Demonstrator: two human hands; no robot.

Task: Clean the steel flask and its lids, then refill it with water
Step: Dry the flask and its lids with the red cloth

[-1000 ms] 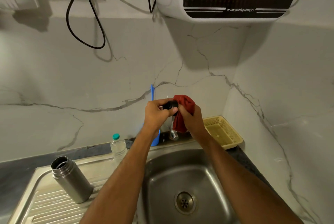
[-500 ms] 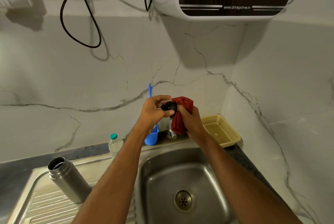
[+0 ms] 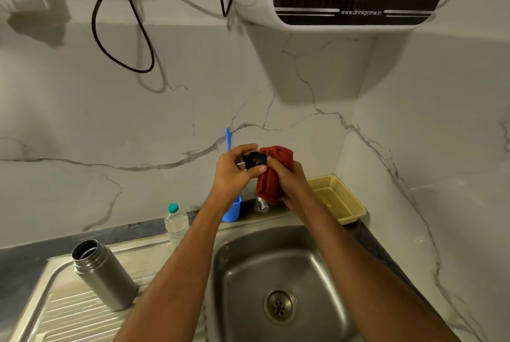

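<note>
Both hands' fingers (image 3: 248, 149) half-hide black lid (image 3: 257, 160).

- Single head-worn wide-angle view, looking forward and down.
- Close above the stainless steel sink basin (image 3: 276, 264); faces the veined white marble wall (image 3: 165, 120).

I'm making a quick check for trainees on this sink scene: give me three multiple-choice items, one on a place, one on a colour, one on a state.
1. Where does the steel flask stand?
A. in the basin
B. on the drainboard
C. in the yellow basket

2. What colour is the cloth in the right hand?
A. red
B. white
C. green

3. The flask's mouth is:
A. capped
B. plugged with cloth
C. open

Key: B, it stands on the ribbed board beside the basin; A, red folds show; C, its rim is bare while the left hand holds the black lid.
</note>
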